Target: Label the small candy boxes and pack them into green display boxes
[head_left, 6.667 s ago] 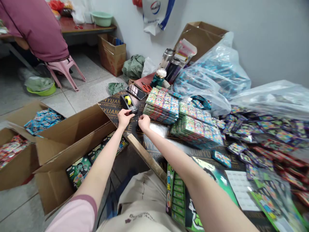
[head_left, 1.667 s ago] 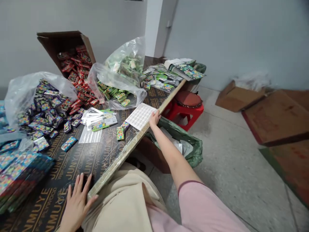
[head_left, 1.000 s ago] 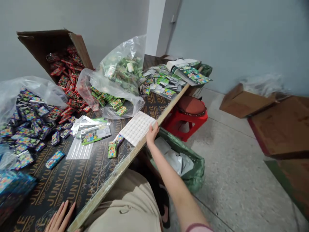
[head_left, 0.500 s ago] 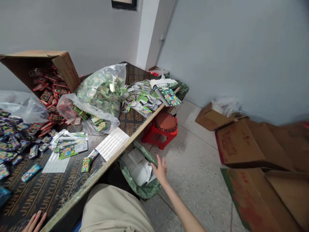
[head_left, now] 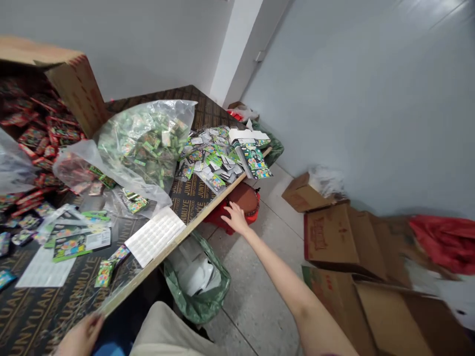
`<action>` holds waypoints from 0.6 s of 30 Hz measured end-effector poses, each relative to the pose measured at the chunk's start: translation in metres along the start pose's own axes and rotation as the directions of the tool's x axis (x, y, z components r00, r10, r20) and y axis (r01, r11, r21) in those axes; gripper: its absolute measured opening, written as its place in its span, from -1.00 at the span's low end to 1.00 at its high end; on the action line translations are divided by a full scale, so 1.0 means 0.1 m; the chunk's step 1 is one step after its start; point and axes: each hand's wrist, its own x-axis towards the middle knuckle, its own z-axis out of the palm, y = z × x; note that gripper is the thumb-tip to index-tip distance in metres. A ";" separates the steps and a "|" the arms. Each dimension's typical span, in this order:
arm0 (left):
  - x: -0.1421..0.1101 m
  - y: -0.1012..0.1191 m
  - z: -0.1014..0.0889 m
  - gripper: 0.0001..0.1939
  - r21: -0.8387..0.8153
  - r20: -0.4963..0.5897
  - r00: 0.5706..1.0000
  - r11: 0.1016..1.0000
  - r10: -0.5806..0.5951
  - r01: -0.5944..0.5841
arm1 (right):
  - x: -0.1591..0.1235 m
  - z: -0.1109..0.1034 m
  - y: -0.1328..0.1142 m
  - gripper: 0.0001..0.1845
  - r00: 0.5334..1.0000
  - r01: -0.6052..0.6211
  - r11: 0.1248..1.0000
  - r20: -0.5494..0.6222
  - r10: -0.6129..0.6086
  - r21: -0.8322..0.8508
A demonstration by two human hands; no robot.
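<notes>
My right hand (head_left: 236,217) reaches forward past the table edge, fingers apart and nothing in it. In the picture it overlaps a red stool (head_left: 222,217) with a brown round seat; I cannot tell if they touch. My left hand (head_left: 79,336) lies at the near table edge, its fingers blurred and partly hidden. Close to the edge are a white molded sheet (head_left: 155,236) and small green-and-purple packets (head_left: 105,273). Flat green printed pouches (head_left: 81,242) lie farther left. A heap of flat printed cards or sachets (head_left: 211,155) and a printed display box (head_left: 254,158) occupy the table's far end.
A bin with a green liner (head_left: 218,296) holds white waste below the edge. A clear bag of green packets (head_left: 148,143) and a tipped carton (head_left: 77,91) of red packets stand on the table (head_left: 185,202). Cardboard boxes (head_left: 330,237) line the floor at right.
My right hand has moved forward from above the bin toward the stool and the table's far end. My left hand has shifted onto the table edge. The view has moved too.
</notes>
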 end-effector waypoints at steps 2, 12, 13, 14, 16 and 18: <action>0.30 0.51 0.04 -0.60 -0.184 -0.013 0.989 0.971 0.151 -0.150 | 0.32 -0.13 0.08 -0.50 0.999 0.052 0.998 0.005 -0.052 -0.039; 2.07 2.36 -0.91 -0.63 -0.281 0.109 0.825 0.813 0.554 -0.509 | 1.80 -0.49 1.13 -0.43 0.986 0.102 0.985 -0.118 -0.119 -0.141; 2.24 2.56 -1.01 -0.65 -0.272 0.107 0.814 0.804 0.571 -0.528 | 1.98 -0.50 1.24 -0.42 0.985 0.105 0.983 -0.124 -0.124 -0.148; 2.41 2.78 -1.10 -0.66 -0.272 0.101 0.807 0.796 0.582 -0.540 | 2.17 -0.50 1.35 -0.41 0.983 0.109 0.982 -0.127 -0.129 -0.155; 2.73 3.22 -1.25 -0.64 -0.306 0.050 0.812 0.782 0.582 -0.542 | 2.58 -0.46 1.56 -0.38 0.982 0.122 0.980 -0.127 -0.142 -0.155; 3.03 3.64 -1.39 -0.57 -0.368 0.012 0.831 0.775 0.556 -0.513 | 2.99 -0.37 1.77 -0.33 0.981 0.140 0.980 -0.115 -0.157 -0.142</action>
